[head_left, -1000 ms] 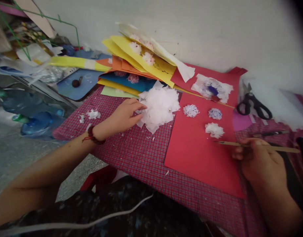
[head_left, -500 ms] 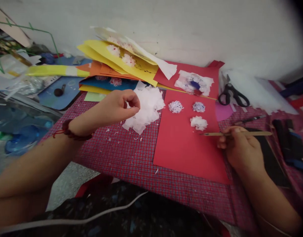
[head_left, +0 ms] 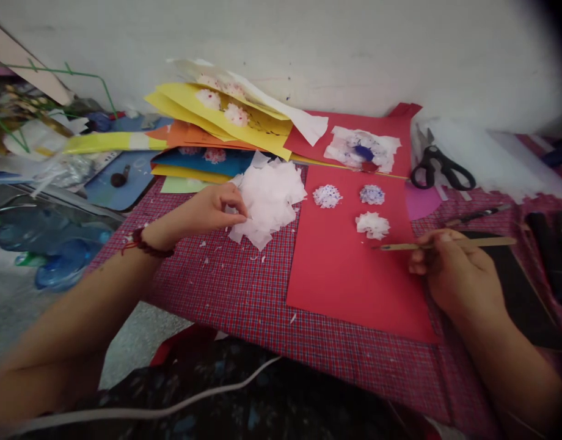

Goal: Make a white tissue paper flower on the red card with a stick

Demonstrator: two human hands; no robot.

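Observation:
My right hand holds a slim wooden paintbrush level, its dark tip pointing left over a sheet of red paper. Just above the tip sits a plain white paper flower. Two more paper flowers lie behind it on the sheet, one dotted blue, the other tinted blue-purple. At the left edge of a loose pile of thin white paper pieces is my left hand. Its thumb and forefinger come together in a pinch; whether anything is between them is hidden.
Behind the red sheet, crumpled white paper stained blue and red lies near black-handled scissors. Stacked coloured papers bearing flowers stand against the wall. A pen and a black sheet are at right. Paper scraps dot the checked cloth.
My left hand has shifted slightly down and left relative to the white pile, its fingers still curled. The paintbrush stays in my right hand near the white flower. The camera view has turned a little left.

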